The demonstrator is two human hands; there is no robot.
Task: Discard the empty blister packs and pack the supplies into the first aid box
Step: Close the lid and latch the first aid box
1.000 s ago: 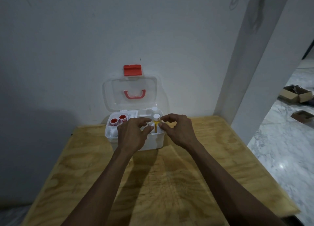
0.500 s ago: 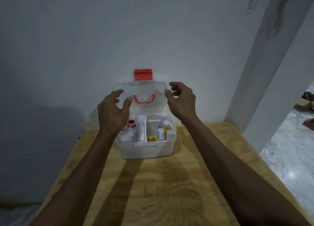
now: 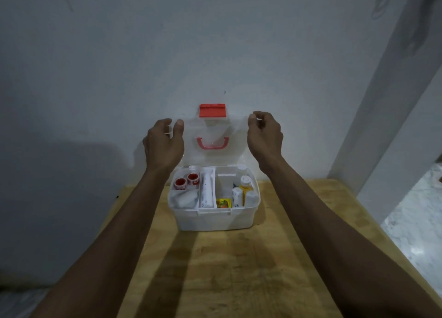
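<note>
Your fingers (image 3: 179, 125) were pinched on the top corners of the clear lid (image 3: 212, 136), left hand (image 3: 163, 141) on one corner, right hand (image 3: 264, 136) on the other. The first aid box (image 3: 215, 218) sat open on the worktop (image 3: 239, 270) against the wall, supplies in its compartments. To close it well, you needed to swing both corners down evenly, check the yellow bottle (image 3: 246, 186) cleared the lid, then press the red latch (image 3: 212, 110) home.

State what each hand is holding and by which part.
Both hands grip the clear lid of the first aid box: the left hand pinches its upper left corner, the right hand its upper right corner.
</note>
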